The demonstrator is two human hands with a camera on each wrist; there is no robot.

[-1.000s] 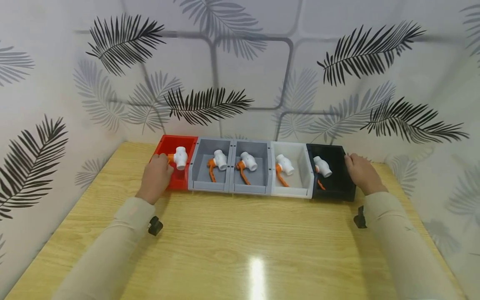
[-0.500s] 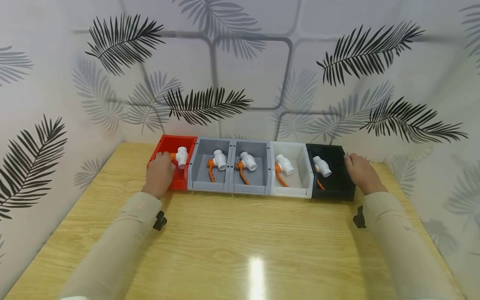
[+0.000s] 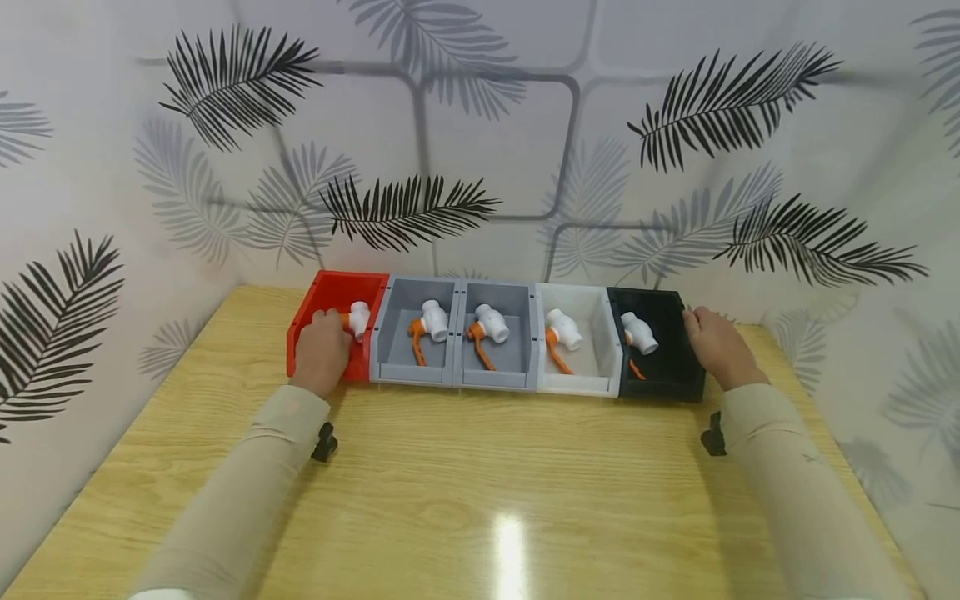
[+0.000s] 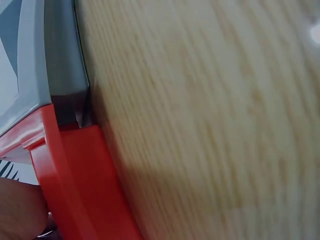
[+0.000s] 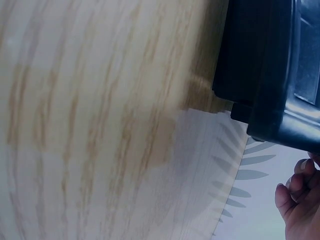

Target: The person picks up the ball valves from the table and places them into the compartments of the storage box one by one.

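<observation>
In the head view my left hand (image 3: 322, 354) reaches into the red bin (image 3: 307, 312). Its fingers hold the orange end of a white ball valve (image 3: 360, 320), whose handle the hand mostly hides. The left wrist view shows a bit of that hand (image 4: 21, 210) behind the red bin's wall (image 4: 95, 185); the valve itself is out of sight there. My right hand (image 3: 722, 346) rests against the right side of the black bin (image 3: 675, 387). In the right wrist view its loosely bent fingers (image 5: 295, 187) lie by the bin's outer edge, with nothing seen in them.
Between the red and black bins stand two grey bins (image 3: 412, 373) and a white bin (image 3: 577, 383), all joined in a row. Each contains a white valve with an orange handle, as does the black one. The wooden table (image 3: 480, 475) meets a leaf-patterned wall behind.
My left hand has moved right and slightly down into the red bin, and the ball valve sits a little lower and more hidden. The right hand has stayed in place.
</observation>
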